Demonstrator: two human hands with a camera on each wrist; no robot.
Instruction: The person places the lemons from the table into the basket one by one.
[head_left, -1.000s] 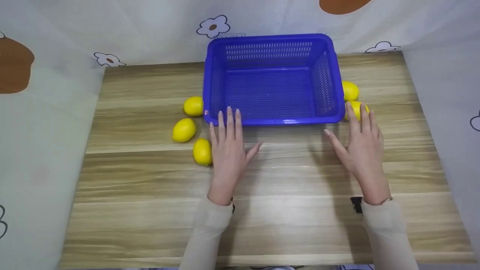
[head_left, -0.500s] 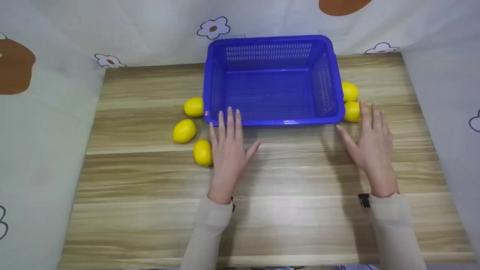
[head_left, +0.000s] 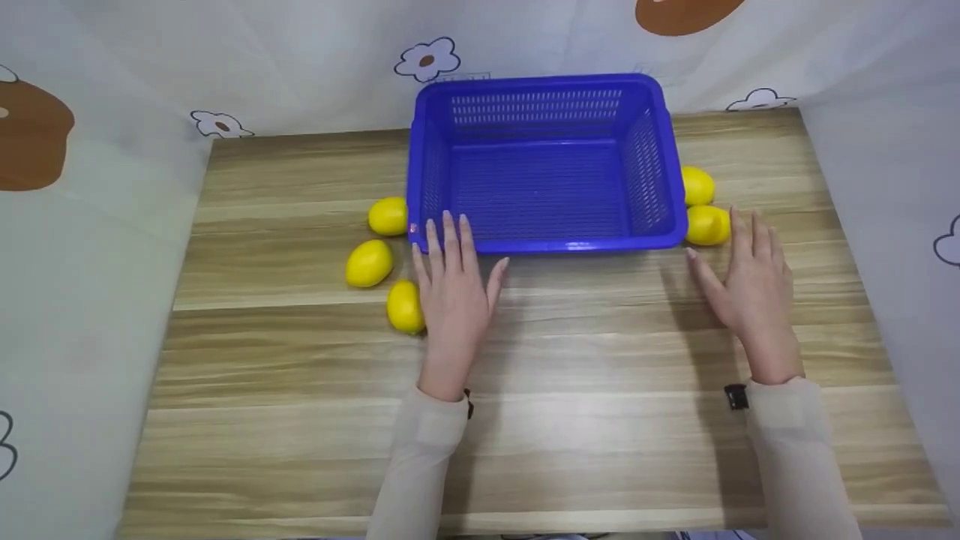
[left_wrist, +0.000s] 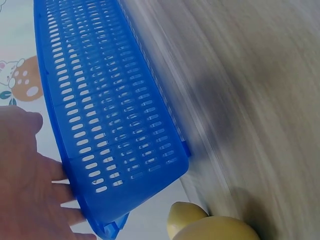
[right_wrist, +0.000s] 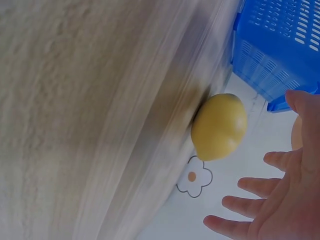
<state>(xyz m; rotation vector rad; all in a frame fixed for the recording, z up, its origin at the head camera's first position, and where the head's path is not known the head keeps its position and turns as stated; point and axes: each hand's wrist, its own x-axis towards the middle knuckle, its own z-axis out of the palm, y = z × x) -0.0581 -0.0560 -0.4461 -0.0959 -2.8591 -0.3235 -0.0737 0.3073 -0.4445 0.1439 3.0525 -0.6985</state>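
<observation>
A blue plastic basket (head_left: 536, 191) with slotted walls stands at the back of the table, nothing inside it. My left hand (head_left: 454, 300) reaches palm down, fingers straight and spread, its fingertips over the basket's front left rim; contact is unclear. Partly beneath that hand lies a lemon (head_left: 403, 307). Two more lemons, one nearer (head_left: 369, 264) and one against the basket's left side (head_left: 388, 216), lie beyond it. My right hand (head_left: 761, 300) hovers with straight fingers and holds nothing. Just left of its fingertips is a lemon (head_left: 703, 225), with another lemon (head_left: 698, 186) behind.
The wood-grain table (head_left: 562, 450) reaches towards me in front of the basket. A pale curtain (head_left: 315, 67) printed with flowers hangs along the back and both sides. In the right wrist view, a lemon (right_wrist: 220, 127) stands apart from the fingers.
My right hand has moved right, away from the basket, uncovering more of the nearer right lemon. My left hand has shifted slightly left. Lemons and basket keep their places.
</observation>
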